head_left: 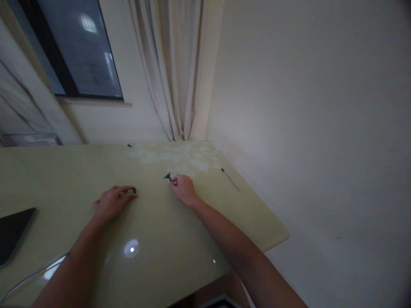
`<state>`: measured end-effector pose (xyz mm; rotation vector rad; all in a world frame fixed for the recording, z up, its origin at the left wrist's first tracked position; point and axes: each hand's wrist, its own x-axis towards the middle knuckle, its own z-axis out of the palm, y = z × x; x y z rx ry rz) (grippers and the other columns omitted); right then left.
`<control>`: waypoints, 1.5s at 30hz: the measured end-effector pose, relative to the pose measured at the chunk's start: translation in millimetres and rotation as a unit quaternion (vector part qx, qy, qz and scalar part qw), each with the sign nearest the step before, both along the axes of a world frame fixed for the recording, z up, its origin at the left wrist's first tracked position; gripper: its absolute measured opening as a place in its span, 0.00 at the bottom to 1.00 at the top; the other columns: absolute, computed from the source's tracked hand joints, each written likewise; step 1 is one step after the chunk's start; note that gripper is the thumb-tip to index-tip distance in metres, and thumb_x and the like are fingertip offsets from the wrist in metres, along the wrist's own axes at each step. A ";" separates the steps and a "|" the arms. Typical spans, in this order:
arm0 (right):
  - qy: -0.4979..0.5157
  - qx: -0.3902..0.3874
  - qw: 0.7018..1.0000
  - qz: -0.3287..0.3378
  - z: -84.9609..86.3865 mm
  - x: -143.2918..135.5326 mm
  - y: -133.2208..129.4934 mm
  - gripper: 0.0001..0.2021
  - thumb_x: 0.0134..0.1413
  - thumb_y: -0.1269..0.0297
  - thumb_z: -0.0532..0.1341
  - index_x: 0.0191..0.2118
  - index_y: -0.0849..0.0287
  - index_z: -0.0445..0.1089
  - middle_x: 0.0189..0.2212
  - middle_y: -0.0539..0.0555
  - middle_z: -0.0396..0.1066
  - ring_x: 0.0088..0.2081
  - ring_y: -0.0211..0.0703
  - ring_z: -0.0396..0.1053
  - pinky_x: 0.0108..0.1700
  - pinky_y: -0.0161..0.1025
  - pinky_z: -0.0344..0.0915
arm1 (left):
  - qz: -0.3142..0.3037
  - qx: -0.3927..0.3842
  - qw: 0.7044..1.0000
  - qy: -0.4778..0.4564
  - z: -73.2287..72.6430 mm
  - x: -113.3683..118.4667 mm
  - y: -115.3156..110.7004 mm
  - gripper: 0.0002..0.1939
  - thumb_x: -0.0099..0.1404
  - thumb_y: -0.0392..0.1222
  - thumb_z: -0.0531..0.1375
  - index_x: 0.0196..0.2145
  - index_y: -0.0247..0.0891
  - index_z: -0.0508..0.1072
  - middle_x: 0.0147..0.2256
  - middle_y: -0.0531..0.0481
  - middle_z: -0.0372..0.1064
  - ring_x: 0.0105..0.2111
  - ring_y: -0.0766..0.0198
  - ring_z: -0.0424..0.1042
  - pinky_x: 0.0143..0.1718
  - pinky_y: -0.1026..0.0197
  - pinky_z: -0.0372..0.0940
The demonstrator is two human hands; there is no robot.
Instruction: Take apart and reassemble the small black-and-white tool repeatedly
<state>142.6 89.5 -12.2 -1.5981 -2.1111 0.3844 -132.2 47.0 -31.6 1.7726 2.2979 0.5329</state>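
My right hand (183,188) is over the middle of the table, with its fingertips closed on the stem of a small dark T-shaped piece (167,176). The wider end of that piece points left, away from my fingers. To the left, my left hand (113,202) rests low at the tabletop. Its thumb and fingers pinch a tiny dark block (134,191); its exact kind is too small to make out. A gap of bare tabletop separates the two hands.
The glossy pale table (154,239) ends at a wall on the right. A thin white stick with a dark tip (231,179) lies near that edge. There is a small black piece (129,146) at the back, a dark flat panel (14,233) at left, and a white cable (32,273).
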 end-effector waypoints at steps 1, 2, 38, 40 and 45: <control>-0.003 -0.005 1.000 0.003 -0.3 -18.2 0.7 0.10 0.65 0.61 0.62 0.45 0.58 0.78 0.43 0.57 0.81 0.44 0.47 0.76 0.44 0.37 0.67 | 0.001 0.003 1.000 -0.001 -0.4 0.3 0.1 0.22 0.68 0.56 0.59 0.54 0.48 0.81 0.55 0.41 0.77 0.53 0.42 0.74 0.53 0.40 0.66; -0.009 -0.020 1.000 -0.002 -0.7 -34.2 1.7 0.10 0.64 0.61 0.62 0.44 0.58 0.78 0.44 0.59 0.81 0.45 0.48 0.77 0.44 0.38 0.68 | 0.002 0.006 1.000 -0.001 -0.6 0.8 0.0 0.22 0.68 0.55 0.59 0.54 0.48 0.81 0.55 0.41 0.77 0.52 0.43 0.75 0.54 0.40 0.65; -0.036 0.019 0.996 -0.080 -8.7 80.0 20.4 0.07 0.60 0.71 0.63 0.41 0.58 0.79 0.39 0.56 0.80 0.42 0.46 0.77 0.46 0.38 0.66 | -0.043 -0.029 0.991 0.122 17.8 105.7 -16.6 0.23 0.74 0.53 0.48 0.40 0.37 0.79 0.43 0.34 0.81 0.43 0.45 0.81 0.40 0.52 0.69; -0.027 0.013 0.998 -0.054 -10.7 35.3 16.9 0.08 0.61 0.69 0.63 0.44 0.59 0.78 0.41 0.56 0.80 0.44 0.44 0.76 0.48 0.37 0.66 | -0.036 -0.031 0.991 0.125 18.7 104.9 -19.2 0.24 0.74 0.53 0.48 0.40 0.37 0.79 0.42 0.33 0.81 0.43 0.44 0.81 0.40 0.52 0.69; -0.025 -0.008 0.998 -0.050 -9.8 -30.3 7.8 0.11 0.63 0.67 0.60 0.47 0.61 0.76 0.45 0.62 0.80 0.47 0.49 0.76 0.48 0.39 0.68 | -0.036 -0.038 0.990 0.131 18.8 102.5 -20.9 0.25 0.74 0.54 0.47 0.41 0.37 0.79 0.41 0.34 0.81 0.43 0.43 0.81 0.40 0.51 0.69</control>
